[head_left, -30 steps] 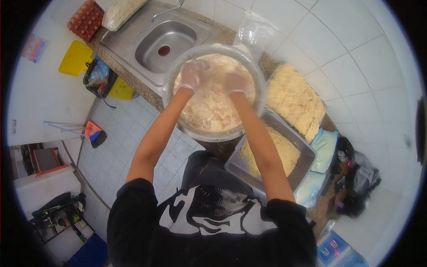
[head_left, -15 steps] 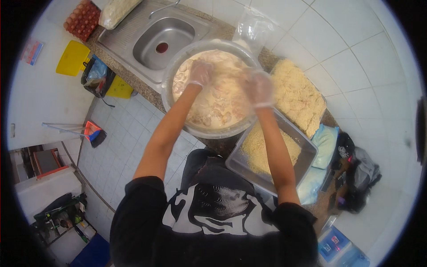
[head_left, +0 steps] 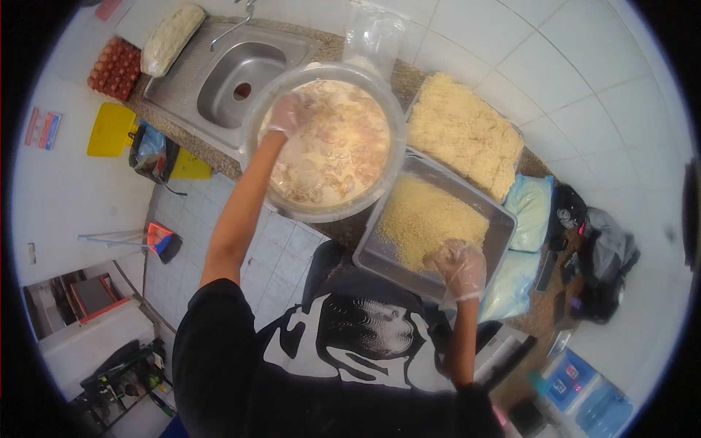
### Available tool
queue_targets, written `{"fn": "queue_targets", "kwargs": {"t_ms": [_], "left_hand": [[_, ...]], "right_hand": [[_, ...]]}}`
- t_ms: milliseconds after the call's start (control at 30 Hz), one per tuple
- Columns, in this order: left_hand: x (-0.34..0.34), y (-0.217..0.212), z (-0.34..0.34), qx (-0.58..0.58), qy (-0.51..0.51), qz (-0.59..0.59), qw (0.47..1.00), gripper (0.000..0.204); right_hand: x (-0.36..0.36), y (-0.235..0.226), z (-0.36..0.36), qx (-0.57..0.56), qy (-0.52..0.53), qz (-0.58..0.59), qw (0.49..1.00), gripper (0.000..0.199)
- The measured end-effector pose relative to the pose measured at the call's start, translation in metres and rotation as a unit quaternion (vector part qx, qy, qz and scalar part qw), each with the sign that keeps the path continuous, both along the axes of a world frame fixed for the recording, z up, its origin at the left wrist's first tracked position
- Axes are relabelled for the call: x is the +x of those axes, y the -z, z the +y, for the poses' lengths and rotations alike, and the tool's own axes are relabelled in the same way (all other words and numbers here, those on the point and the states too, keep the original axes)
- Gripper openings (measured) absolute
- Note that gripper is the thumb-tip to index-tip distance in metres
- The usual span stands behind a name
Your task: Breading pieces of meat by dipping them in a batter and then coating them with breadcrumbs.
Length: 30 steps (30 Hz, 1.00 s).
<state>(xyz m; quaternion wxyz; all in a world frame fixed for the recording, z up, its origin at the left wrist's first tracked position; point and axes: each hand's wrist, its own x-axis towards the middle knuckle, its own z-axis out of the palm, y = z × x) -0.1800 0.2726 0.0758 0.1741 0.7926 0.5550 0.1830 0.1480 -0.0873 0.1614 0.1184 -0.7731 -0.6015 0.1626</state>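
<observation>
A round grey basin (head_left: 252,157) holds pieces of what looks like raw meat (head_left: 339,139) in a pale, creamy liquid. My left hand (head_left: 287,114), in a clear plastic glove, is at the basin's far left inside, its fingers mostly hidden against the liquid. To the right, a rectangular grey tub (head_left: 507,244) contains yellowish crumbs (head_left: 427,212). Over the near part of these crumbs is my right hand (head_left: 458,269), also gloved, with its fingers curled downward; whatever they grip is hidden. Beyond the tub lies a tray heaped with crumb-covered pieces (head_left: 464,135).
A steel sink (head_left: 244,80) stands at the back left, with a filled plastic bag (head_left: 171,40) and an egg tray (head_left: 115,69) nearby. Bags of pale crumbs (head_left: 527,212) sit right of the tub, beside a dark bag (head_left: 602,255). A tiled wall (head_left: 555,95) bounds the counter.
My right hand has moved from the basin's right side back toward me, over the crumb tub. My left hand remains in the basin, nearer its left rim. The whole view has shifted slightly.
</observation>
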Motion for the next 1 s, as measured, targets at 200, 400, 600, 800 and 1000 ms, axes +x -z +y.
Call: {"fn": "queue_targets", "kwargs": {"t_ms": [200, 400, 600, 800, 1000], "left_hand": [[-0.018, -0.013, 0.008, 0.080, 0.010, 0.068, 0.994, 0.041], [0.028, 0.058, 0.027, -0.007, -0.104, 0.265, 0.959, 0.040], [0.008, 0.009, 0.030, 0.023, -0.009, 0.239, 0.971, 0.040], [0.002, -0.106, -0.026, 0.028, -0.064, 0.037, 0.997, 0.036], [0.063, -0.155, -0.109, -0.072, -0.023, -0.105, 0.992, 0.032]], "right_hand": [[0.007, 0.001, -0.021, -0.024, 0.048, 0.018, 0.998, 0.028], [0.007, 0.000, -0.016, -0.011, 0.055, 0.022, 0.998, 0.028], [0.008, 0.001, -0.031, 0.033, 0.076, 0.042, 0.996, 0.021], [0.011, 0.000, -0.037, 0.011, 0.122, 0.008, 0.992, 0.022], [0.037, 0.001, -0.034, 0.051, 0.143, -0.009, 0.988, 0.020]]}}
